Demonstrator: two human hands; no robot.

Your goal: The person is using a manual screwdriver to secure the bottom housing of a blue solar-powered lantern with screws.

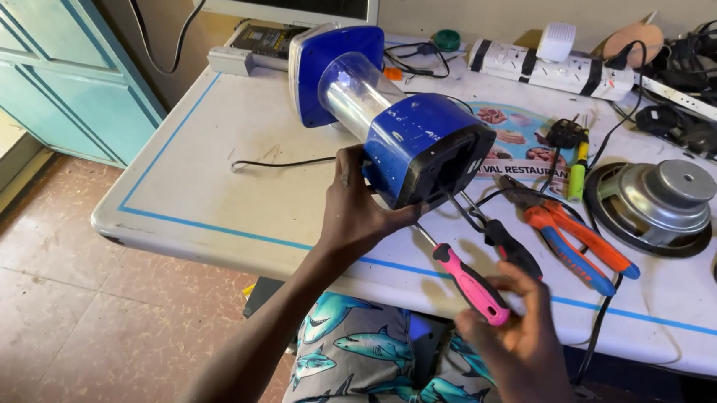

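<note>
The left hand (358,214) fingers grip one blue lantern (398,120); the right hand (514,322) fingers close on one pink screwdriver (470,283). One pliers (578,242) lies on the tabletop (208,183).

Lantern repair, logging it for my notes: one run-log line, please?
left hand: holds blue lantern | right hand: grips pink screwdriver | pliers on table

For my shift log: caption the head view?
Left hand steadies blue lantern on table; right hand holds pink screwdriver.

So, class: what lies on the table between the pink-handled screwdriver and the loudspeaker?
In the head view, a black-handled screwdriver and orange-and-blue pliers lie between the pink-handled screwdriver and the loudspeaker.
</note>
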